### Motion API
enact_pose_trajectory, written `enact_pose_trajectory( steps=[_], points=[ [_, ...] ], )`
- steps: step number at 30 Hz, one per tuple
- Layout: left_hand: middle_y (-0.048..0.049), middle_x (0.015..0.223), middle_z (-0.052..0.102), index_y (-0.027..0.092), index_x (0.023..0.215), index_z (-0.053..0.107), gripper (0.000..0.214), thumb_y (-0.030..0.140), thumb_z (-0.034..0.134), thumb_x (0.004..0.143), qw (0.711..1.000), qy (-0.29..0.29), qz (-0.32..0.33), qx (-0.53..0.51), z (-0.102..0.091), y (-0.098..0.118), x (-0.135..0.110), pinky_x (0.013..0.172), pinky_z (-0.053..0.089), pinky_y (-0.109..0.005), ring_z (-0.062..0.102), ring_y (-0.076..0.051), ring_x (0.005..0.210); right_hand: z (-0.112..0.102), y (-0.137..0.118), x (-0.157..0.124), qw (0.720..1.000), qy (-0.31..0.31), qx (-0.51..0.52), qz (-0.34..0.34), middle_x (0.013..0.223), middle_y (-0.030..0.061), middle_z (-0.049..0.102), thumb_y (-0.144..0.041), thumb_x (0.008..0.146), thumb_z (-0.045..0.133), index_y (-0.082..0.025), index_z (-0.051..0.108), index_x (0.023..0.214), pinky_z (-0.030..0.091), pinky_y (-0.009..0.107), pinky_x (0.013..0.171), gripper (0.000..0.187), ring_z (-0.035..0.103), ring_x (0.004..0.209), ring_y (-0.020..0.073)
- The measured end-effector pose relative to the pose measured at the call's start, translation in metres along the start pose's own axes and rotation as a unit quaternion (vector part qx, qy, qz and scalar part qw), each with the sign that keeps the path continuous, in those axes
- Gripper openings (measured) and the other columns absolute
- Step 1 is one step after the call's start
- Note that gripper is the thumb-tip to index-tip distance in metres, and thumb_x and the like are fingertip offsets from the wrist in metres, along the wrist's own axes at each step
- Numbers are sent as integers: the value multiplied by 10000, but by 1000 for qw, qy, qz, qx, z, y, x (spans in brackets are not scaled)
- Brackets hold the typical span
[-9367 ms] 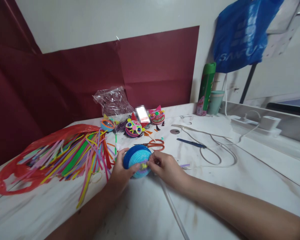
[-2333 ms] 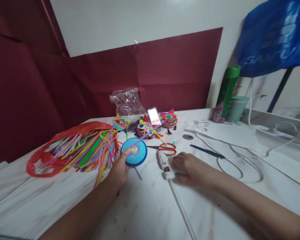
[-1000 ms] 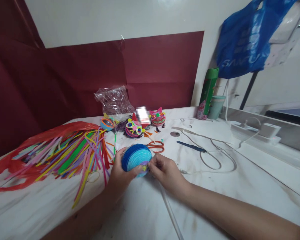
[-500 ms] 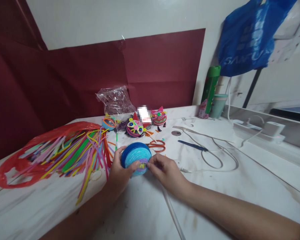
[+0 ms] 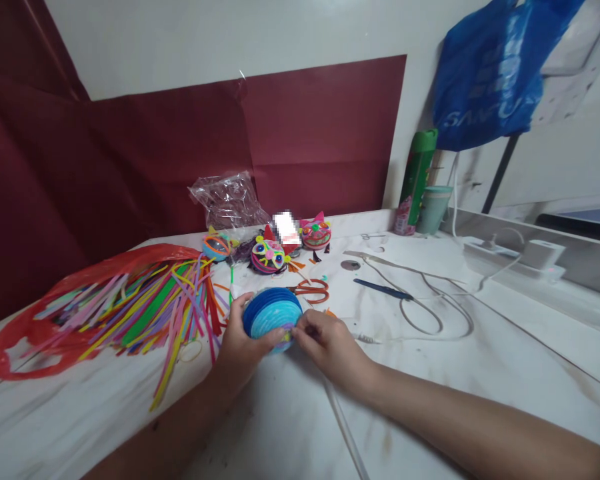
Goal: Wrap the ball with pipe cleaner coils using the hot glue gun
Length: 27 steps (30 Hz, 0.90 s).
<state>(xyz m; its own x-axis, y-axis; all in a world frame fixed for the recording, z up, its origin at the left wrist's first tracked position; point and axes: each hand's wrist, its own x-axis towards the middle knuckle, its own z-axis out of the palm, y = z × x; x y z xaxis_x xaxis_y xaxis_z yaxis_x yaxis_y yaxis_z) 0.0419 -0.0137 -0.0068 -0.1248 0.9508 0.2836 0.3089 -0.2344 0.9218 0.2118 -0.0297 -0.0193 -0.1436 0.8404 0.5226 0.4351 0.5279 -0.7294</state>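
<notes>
My left hand (image 5: 240, 347) cups a blue domed shape (image 5: 271, 317) made of coiled paper strips, just above the white tabletop. My right hand (image 5: 325, 343) is closed in a pinch against the dome's near edge, where a small yellow and purple bit sits; what the fingertips hold is too small to name. Red-handled scissors (image 5: 313, 291) lie right behind the dome. A thin white glue stick (image 5: 343, 427) runs along the table under my right wrist.
A red plastic bag with several coloured paper strips (image 5: 125, 303) spreads at left. Finished coiled animal faces (image 5: 269, 255) stand at the back by a clear bag (image 5: 225, 200). A blue pen (image 5: 383, 289), white cable (image 5: 430, 313), green can (image 5: 416, 180), cup (image 5: 434, 208) and power strip (image 5: 510, 253) sit right.
About two seconds ago my right hand lay by the glue gun while the left held the dome up; since then the right hand has come back to pinch at the dome's edge. Little change over the last second.
</notes>
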Motion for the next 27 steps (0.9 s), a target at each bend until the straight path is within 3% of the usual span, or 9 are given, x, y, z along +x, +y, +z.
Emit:
enact_pose_trajectory(
  steps=[6, 11, 21, 27],
  points=[
    [-121, 1189, 550, 181, 1232, 463, 775, 399, 773, 556, 999, -1, -43, -25, 1, 1, 1, 892, 473, -416, 560, -316, 1087, 1, -2, 1, 999, 8, 32, 13, 630, -24, 557, -211, 834, 554, -208, 536, 735, 402, 224, 531, 101, 509, 564, 127],
    [-102, 1169, 554, 204, 1216, 467, 742, 404, 761, 565, 997, -15, -57, -48, 1, 2, 1, 863, 484, -401, 566, -309, 1075, -2, -3, 2, 999, -4, 42, 33, 605, -32, 533, -219, 842, 548, -213, 518, 697, 384, 227, 525, 148, 496, 558, 130],
    [-113, 1204, 527, 189, 1203, 450, 761, 411, 768, 548, 999, -27, -25, -37, 1, -1, 0, 931, 450, -446, 535, -320, 1116, -1, -1, 1, 999, -10, 22, 40, 606, -31, 526, -196, 840, 546, -209, 488, 678, 363, 226, 537, 173, 486, 562, 128],
    [-111, 1176, 533, 185, 1174, 460, 756, 418, 781, 530, 999, -33, -17, -20, 0, -6, 4, 893, 469, -447, 550, -316, 1082, -1, -1, 0, 1000, -15, -8, 16, 628, -16, 542, -172, 837, 551, -206, 486, 682, 369, 235, 559, 171, 497, 582, 138]
  ],
)
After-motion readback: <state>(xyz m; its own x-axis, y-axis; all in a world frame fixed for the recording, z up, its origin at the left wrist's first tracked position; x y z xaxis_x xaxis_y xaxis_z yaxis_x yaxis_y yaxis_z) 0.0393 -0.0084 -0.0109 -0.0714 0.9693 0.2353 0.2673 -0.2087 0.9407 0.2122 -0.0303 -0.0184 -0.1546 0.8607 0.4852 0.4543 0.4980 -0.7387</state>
